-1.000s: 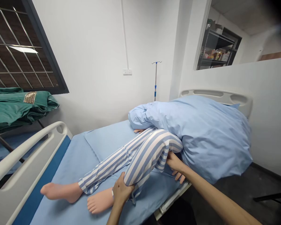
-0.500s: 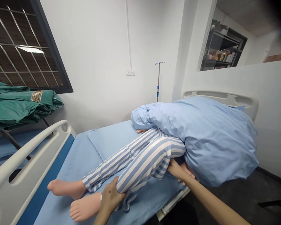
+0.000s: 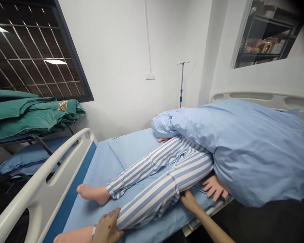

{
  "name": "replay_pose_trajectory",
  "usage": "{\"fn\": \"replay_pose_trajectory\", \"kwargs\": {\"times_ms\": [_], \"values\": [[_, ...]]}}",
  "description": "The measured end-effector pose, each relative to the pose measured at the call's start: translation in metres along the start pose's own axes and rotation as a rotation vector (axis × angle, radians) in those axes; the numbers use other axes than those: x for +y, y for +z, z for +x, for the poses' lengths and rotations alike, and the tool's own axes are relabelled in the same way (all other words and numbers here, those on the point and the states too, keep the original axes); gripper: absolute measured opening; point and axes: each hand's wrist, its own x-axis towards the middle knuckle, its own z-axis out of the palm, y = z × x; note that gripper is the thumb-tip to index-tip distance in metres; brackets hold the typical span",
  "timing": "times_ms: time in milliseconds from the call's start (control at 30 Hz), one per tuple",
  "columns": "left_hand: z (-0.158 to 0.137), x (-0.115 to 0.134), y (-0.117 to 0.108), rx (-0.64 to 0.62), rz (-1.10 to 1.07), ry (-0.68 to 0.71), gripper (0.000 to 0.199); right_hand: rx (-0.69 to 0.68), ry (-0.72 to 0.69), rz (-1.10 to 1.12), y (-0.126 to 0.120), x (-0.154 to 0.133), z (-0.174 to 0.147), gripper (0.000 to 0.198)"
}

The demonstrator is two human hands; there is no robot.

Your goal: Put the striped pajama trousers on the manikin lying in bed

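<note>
A mannequin in blue-and-white striped trousers (image 3: pixel 152 195) lies on the bed, its upper body under a light blue quilt (image 3: pixel 253 148). My left hand (image 3: pixel 107 226) is closed round the near lower leg, just above the ankle at the trouser cuff. Under the knee of that same leg, my right hand (image 3: pixel 189 201) grips from the near side, its fingertips hidden beneath the trousers. The near foot (image 3: pixel 73 235) is partly cut off by the frame's bottom edge. The far leg lies stretched out, its bare foot (image 3: pixel 93 194) on the sheet. A mannequin hand (image 3: pixel 215 189) sticks out from the quilt.
The bed's footboard (image 3: pixel 66 152) rises at the left and its headboard (image 3: pixel 258 97) at the back right. An IV pole (image 3: pixel 181 84) stands by the wall. Folded green cloth (image 3: pixel 35 114) lies on a neighbouring bed. The quilt hangs over the near bed edge.
The near leg's bent knee has come down and the leg is straighter, its foot shifted toward the lower left. Both my hands moved with it. The view has turned left.
</note>
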Motion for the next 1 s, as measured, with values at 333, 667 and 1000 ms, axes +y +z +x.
{"fn": "replay_pose_trajectory", "kwargs": {"times_ms": [333, 667, 1000], "values": [[-0.005, -0.022, 0.005, -0.121, 0.153, 0.017, 0.051, 0.102, 0.004, -0.05, 0.019, 0.022, 0.001, 0.04], [-0.005, -0.029, 0.002, -0.151, 0.214, 0.004, 0.052, 0.0, -0.005, -0.291, 0.013, -0.002, -0.01, 0.034], [0.002, -0.029, 0.018, -0.057, 0.15, -0.036, 0.05, -0.162, -0.119, -0.631, 0.006, -0.003, -0.025, 0.037]]}}
